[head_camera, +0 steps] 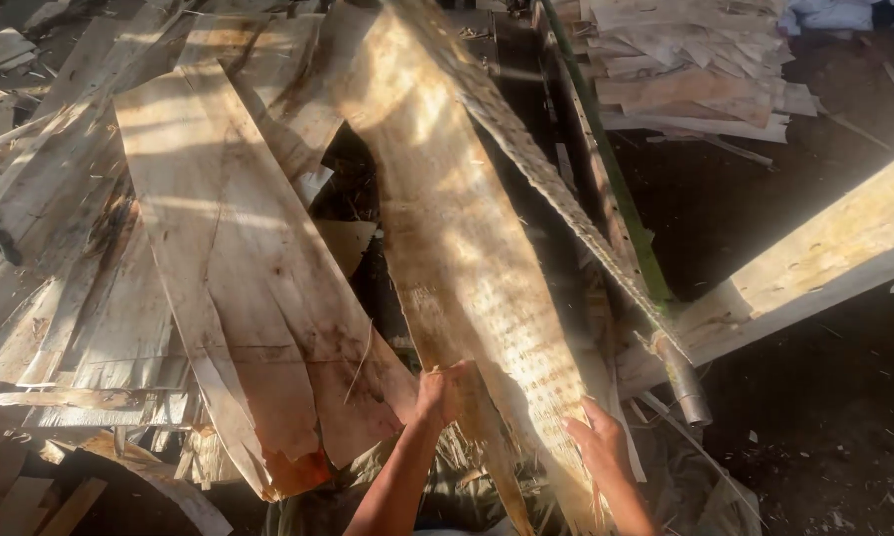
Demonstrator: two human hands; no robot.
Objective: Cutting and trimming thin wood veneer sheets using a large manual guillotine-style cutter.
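A long, thin sheet of wood veneer (447,208) rises from the bottom middle toward the top of the view, tan with a speckled surface and a frayed lower end. My left hand (439,393) grips its lower left edge. My right hand (600,443) holds its lower right edge. Both forearms come up from the bottom edge. To the left, another wide veneer sheet (231,268) leans on the pile, its bottom corner stained reddish.
Loose veneer strips (50,248) lie heaped on the left. A stack of veneer pieces (690,69) sits at the top right. A green-edged frame bar (606,169) and a metal pipe end (687,389) run beside the held sheet. A thick wooden beam (824,258) slants at right over dark ground.
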